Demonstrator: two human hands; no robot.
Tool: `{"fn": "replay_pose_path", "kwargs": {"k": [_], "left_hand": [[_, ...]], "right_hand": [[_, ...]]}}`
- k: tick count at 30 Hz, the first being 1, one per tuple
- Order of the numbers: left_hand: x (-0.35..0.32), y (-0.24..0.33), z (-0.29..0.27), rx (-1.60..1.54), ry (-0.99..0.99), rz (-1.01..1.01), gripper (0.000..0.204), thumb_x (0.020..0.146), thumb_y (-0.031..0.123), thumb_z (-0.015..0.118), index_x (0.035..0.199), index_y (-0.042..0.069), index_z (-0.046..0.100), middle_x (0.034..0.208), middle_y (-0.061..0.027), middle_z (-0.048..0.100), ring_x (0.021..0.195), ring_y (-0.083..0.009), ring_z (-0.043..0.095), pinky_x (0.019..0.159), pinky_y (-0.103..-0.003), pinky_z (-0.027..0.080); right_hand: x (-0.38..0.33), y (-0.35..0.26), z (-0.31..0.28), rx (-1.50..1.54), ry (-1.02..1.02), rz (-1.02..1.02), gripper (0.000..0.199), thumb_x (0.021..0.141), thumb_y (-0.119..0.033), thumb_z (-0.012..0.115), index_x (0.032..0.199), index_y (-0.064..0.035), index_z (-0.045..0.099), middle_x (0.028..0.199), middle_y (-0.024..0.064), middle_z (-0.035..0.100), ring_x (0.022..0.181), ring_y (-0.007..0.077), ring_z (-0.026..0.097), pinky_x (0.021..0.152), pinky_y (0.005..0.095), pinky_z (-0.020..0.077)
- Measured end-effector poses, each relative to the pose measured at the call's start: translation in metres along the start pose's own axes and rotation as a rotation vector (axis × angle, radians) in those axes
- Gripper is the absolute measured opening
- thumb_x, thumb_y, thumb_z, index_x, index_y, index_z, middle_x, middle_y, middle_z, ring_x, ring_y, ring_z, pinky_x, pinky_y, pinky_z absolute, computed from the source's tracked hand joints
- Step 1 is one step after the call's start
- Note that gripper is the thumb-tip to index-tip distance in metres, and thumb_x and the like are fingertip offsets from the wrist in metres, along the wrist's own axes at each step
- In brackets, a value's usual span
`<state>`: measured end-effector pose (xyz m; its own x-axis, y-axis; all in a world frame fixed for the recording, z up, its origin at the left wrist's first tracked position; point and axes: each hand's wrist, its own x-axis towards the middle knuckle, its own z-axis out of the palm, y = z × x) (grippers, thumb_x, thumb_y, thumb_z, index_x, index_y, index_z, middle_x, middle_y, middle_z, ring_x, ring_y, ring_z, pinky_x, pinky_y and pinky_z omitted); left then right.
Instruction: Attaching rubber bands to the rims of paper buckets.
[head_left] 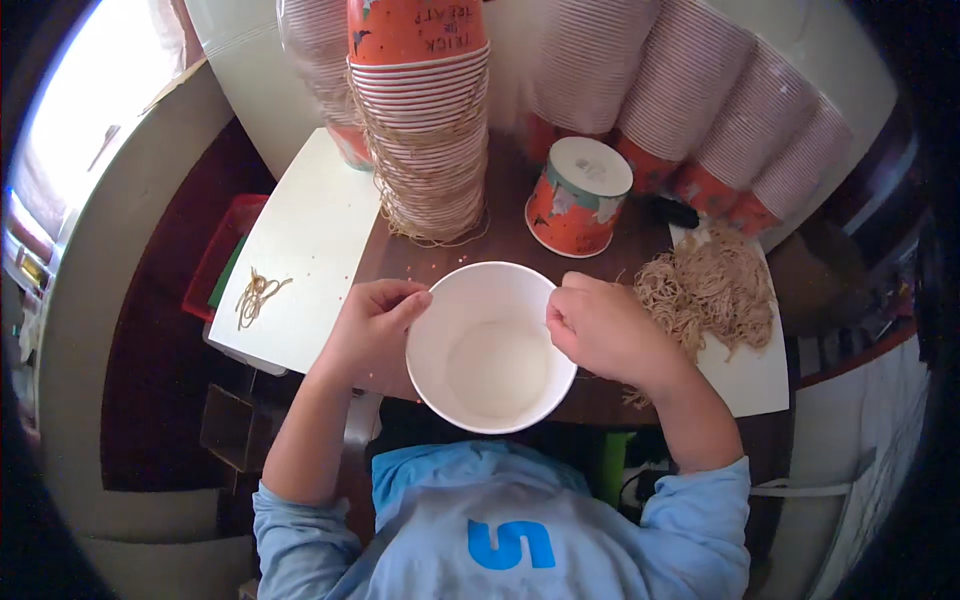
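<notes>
An open white paper bucket (497, 370) stands mouth up before me at the table's near edge, with nothing to be seen inside. At its left rim, my left hand (375, 325) is closed, thumb and forefinger pinched on the edge. My right hand (605, 325) is curled shut at the right rim, its thumb reaching over the inner wall. Whatever its fingers pinch is hidden. Beyond my right wrist lies a tangled heap of tan cord loops (710, 290). A few loose cord loops (258, 298) lie on the left white panel.
A tall stack of nested buckets (425, 140) with cord handles rises behind the bucket. Right of it, an orange printed bucket (578, 205) stands upside down. Several plastic-wrapped bucket stacks (690, 90) line the back. A red tray (225, 250) sits beyond the left edge.
</notes>
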<state>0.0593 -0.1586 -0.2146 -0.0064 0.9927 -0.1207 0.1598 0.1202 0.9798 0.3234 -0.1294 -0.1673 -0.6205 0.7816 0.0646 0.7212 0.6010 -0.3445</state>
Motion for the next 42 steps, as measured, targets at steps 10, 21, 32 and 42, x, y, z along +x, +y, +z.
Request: {"fn": "replay_pose_path", "kwargs": {"k": [10, 21, 32, 42], "left_hand": [[-0.004, 0.009, 0.005, -0.2, -0.234, -0.028, 0.046, 0.071, -0.005, 0.045, 0.115, -0.007, 0.056, 0.103, -0.0104, 0.063, 0.093, -0.0149, 0.06, 0.084, -0.028, 0.047], [0.004, 0.009, 0.009, -0.291, -0.264, -0.152, 0.043, 0.073, -0.004, 0.047, 0.116, -0.003, 0.056, 0.102, -0.0084, 0.062, 0.094, -0.0155, 0.059, 0.085, -0.028, 0.047], [0.021, 0.002, 0.016, -0.026, -0.282, 0.023, 0.024, 0.077, 0.002, 0.052, 0.098, -0.004, 0.062, 0.081, -0.0038, 0.063, 0.073, -0.0079, 0.059, 0.068, -0.023, 0.048], [0.024, 0.005, 0.02, 0.09, -0.28, 0.08, 0.02, 0.08, 0.011, 0.06, 0.093, -0.005, 0.063, 0.075, -0.0038, 0.063, 0.067, -0.0073, 0.057, 0.06, -0.023, 0.048]], "right_hand": [[-0.015, -0.019, -0.003, 0.111, 0.079, 0.058, 0.007, 0.073, -0.009, 0.059, 0.073, -0.0023, 0.06, 0.073, 0.0129, 0.057, 0.065, 0.0296, 0.058, 0.059, 0.0378, 0.0465], [-0.015, -0.029, -0.013, 0.11, 0.066, 0.063, 0.008, 0.075, -0.008, 0.058, 0.072, -0.001, 0.058, 0.071, 0.0146, 0.057, 0.067, 0.0321, 0.059, 0.061, 0.0419, 0.0467], [-0.016, -0.023, -0.003, 0.112, 0.07, 0.037, 0.009, 0.076, -0.009, 0.057, 0.072, -0.0008, 0.057, 0.073, 0.0144, 0.057, 0.069, 0.0327, 0.059, 0.062, 0.0423, 0.0465], [-0.019, -0.022, 0.001, 0.143, 0.121, 0.035, 0.006, 0.073, -0.006, 0.06, 0.073, -0.0006, 0.059, 0.071, 0.0128, 0.056, 0.061, 0.0277, 0.057, 0.056, 0.0365, 0.0451]]}}
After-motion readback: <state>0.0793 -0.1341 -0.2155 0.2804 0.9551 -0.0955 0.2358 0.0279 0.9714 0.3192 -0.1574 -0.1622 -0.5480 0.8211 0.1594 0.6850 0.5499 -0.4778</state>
